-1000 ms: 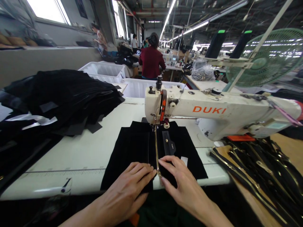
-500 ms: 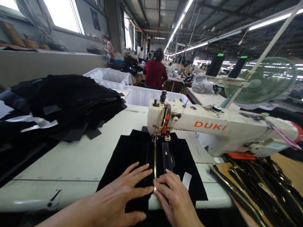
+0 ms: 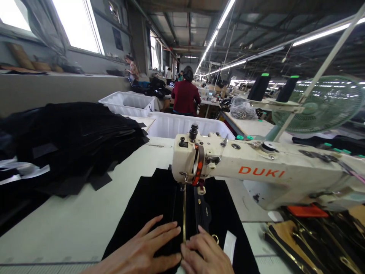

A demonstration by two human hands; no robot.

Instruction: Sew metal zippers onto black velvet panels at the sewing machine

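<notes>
A black fabric panel (image 3: 148,205) lies on the white sewing table (image 3: 71,224), running under the head of a cream DUKI sewing machine (image 3: 256,171). A gold zipper (image 3: 184,213) runs down the panel's middle toward me. My left hand (image 3: 145,251) lies flat on the fabric just left of the zipper, fingers spread. My right hand (image 3: 205,255) presses on the fabric right of the zipper's near end, fingers bent and together. A white label (image 3: 229,245) sticks out beside it.
A tall pile of black fabric pieces (image 3: 71,140) fills the table's left. White bins (image 3: 176,123) stand behind the machine. Black zippers with gold teeth (image 3: 313,243) lie at the right. A green fan (image 3: 322,104) stands at the back right. A person in red (image 3: 185,95) works farther off.
The view has tilted up and moved closer to the machine. Both hands have slid toward the bottom edge, staying on either side of the zipper. The fabric has fed toward the needle.
</notes>
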